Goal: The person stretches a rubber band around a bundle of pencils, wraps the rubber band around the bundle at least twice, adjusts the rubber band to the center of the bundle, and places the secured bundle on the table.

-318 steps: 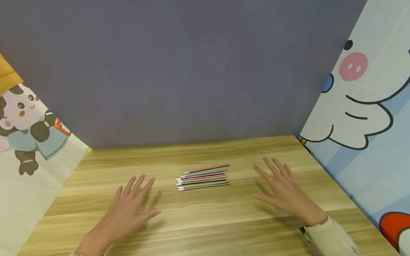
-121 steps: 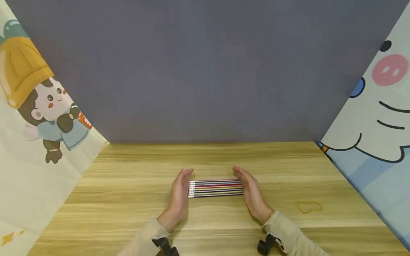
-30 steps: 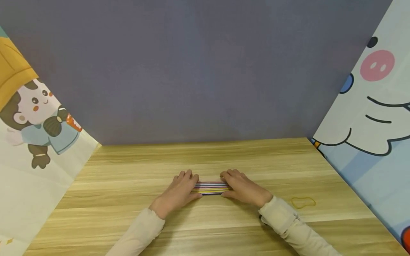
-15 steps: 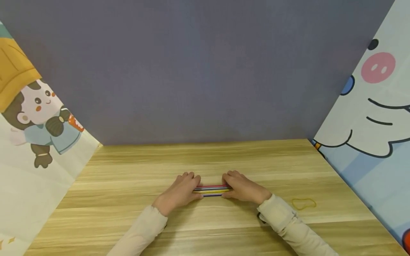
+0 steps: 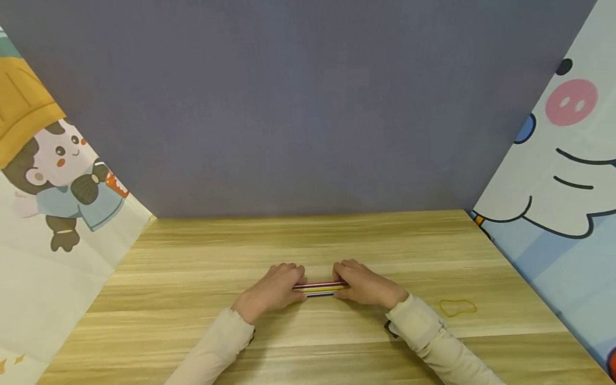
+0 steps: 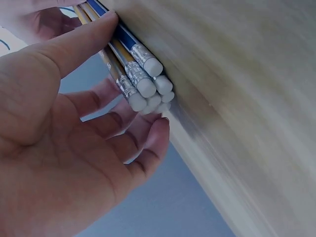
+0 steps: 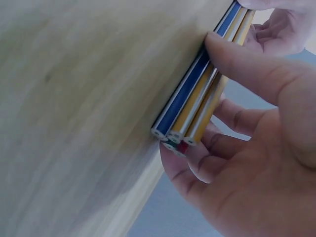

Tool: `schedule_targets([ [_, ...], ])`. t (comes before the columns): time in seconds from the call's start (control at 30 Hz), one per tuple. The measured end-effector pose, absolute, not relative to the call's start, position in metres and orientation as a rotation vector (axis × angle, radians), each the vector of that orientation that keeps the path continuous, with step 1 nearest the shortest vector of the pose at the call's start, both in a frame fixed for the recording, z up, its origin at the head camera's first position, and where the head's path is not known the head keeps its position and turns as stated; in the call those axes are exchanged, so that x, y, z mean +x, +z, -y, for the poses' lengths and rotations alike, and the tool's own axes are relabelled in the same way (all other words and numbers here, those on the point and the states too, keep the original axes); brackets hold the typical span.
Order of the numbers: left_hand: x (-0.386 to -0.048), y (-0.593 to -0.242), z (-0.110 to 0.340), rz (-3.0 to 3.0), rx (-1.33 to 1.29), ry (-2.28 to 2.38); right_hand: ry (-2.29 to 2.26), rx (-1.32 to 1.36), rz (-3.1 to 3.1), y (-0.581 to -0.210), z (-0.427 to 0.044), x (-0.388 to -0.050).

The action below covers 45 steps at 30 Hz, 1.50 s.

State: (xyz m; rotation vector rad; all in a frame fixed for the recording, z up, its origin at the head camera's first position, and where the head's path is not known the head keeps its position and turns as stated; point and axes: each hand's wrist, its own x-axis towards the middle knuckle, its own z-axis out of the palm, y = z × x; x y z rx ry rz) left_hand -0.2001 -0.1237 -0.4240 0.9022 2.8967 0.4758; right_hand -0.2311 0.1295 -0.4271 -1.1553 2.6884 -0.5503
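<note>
A bundle of several striped pencils (image 5: 320,289) lies crosswise at the tabletop between both hands. My left hand (image 5: 274,289) grips its left part, thumb on the near side and fingers on the far side. In the left wrist view the white eraser ends (image 6: 146,88) with silver ferrules are bunched and stacked beside the curled fingers. My right hand (image 5: 368,284) grips the other part in the same way. The right wrist view shows the flat unsharpened ends (image 7: 175,140), with blue and yellow pencils on top and red and green ones beneath.
A thin yellow rubber band (image 5: 457,307) lies on the wooden table (image 5: 231,240) to the right of the right hand. A grey panel (image 5: 308,117) stands at the back. Cartoon-printed sheets (image 5: 568,176) flank the table on both sides.
From a loose spread, the pencils were lined up between flat palms, with the rubber band appearing at right. Over the last second both hands have squeezed the row into a narrower, stacked bundle.
</note>
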Motion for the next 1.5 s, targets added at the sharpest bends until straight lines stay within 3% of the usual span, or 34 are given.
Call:
schedule_targets([
  [1.03,-0.197,-0.417,0.119,-2.716,0.85,0.59,-0.571,-1.219,-2.625,-0.422,-0.126,-0.226],
  [1.27,-0.192,-0.408,0.12,-2.433,0.871,0.759,-0.629,-1.21,-2.49,-0.407,-0.127,-0.222],
  [1.5,-0.192,-0.418,0.111,-1.677,0.794,1.2,-0.662,-1.252,-2.403,-0.387,-0.127,-0.21],
])
